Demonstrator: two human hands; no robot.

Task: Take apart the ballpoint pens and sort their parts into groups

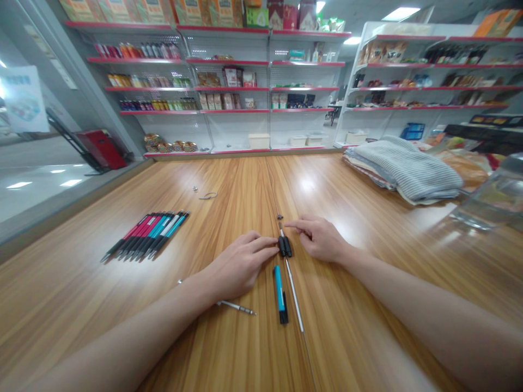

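Note:
My left hand [239, 264] lies on the wooden table [163, 348], its fingertips touching two small black pen parts [285, 246] that sit side by side on the table's centre seam. My right hand [321, 238] rests just right of them, forefinger stretched towards the parts, the other fingers curled; nothing shows in it. Below the parts lie a teal pen barrel with a black clip [280, 294] and a thin white refill [295, 296]. A metal-tipped refill [237, 307] lies under my left wrist. A tiny spring piece [280, 217] sits above the black parts.
A row of several assembled pens [149, 234], pink and teal with black grips, lies at the left. Small metal bits [207, 195] lie farther back. Folded striped cloths [408, 169] and a clear plastic container [490, 201] stand at the right. Store shelves [245, 87] line the background.

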